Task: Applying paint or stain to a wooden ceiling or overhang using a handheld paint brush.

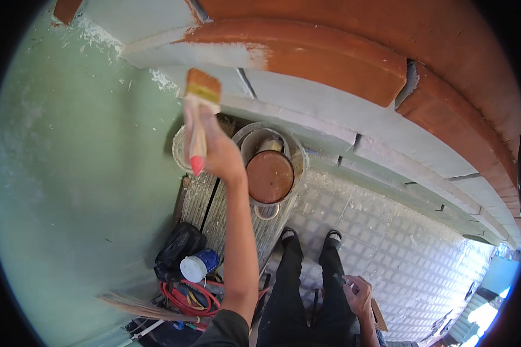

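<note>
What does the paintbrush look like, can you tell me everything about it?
The paintbrush is wide and flat, with orange-brown bristles, a yellowish band and a pale handle that looks like wood and ends in a red tip. The person's left hand grips it by the handle. In the picture the bristles point up and the red tip points down. The picture is a bit blurry there, so I can't tell whether the bristles touch the pale trim behind them.

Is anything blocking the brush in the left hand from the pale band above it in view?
Nothing visible stands between the brush, held in the left hand, and the pale band. The large bucket sits to the lower right, clear of that gap. Whether the bristles touch is unclear.
</note>
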The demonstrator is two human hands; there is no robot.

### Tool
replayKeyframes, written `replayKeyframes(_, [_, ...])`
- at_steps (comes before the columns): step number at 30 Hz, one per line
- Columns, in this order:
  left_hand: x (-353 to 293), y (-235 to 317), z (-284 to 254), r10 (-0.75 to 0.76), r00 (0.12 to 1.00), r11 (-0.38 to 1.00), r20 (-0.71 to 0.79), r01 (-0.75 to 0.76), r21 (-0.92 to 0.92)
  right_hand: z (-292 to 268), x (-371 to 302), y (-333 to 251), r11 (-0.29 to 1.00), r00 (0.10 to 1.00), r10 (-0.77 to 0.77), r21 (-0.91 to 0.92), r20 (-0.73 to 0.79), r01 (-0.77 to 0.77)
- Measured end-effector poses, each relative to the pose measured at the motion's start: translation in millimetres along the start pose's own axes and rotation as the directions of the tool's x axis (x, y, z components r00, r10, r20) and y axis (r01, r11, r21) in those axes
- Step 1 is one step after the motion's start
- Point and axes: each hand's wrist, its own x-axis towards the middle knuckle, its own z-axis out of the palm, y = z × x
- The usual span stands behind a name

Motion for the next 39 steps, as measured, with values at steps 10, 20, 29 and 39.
replayKeyframes(10, [-103, 74, 22, 0.454, 0.82, 0.883, 0.348, -0.361, -0.301, 1, -5, -3, 0.998, 0.998, 0.065, -0.003, 0.017, -0.065])
replayKeyframes(20, [-2, 53, 25, -0.004, 0.99, 0.935, 0.139, 0.054, -0.352, 22, 0, -21, 1.0, 1.0, 0.013, 0.021, 0.025, -0.013])
replayKeyframes(29, [-12, 39, 20, 0.452, 0.887, 0.889, 0.098, -0.457, 0.038, 17, -14, -6, 0.999, 0.999, 0.042, 0.016, -0.022, -0.042])
replayKeyframes(39, [-31, 73, 29, 0.631, 0.713, 0.775, 0.307, -0.598, -0.205, 14, -9, -8, 0.996, 0.995, 0.086, 0.02, -0.041, -0.085])
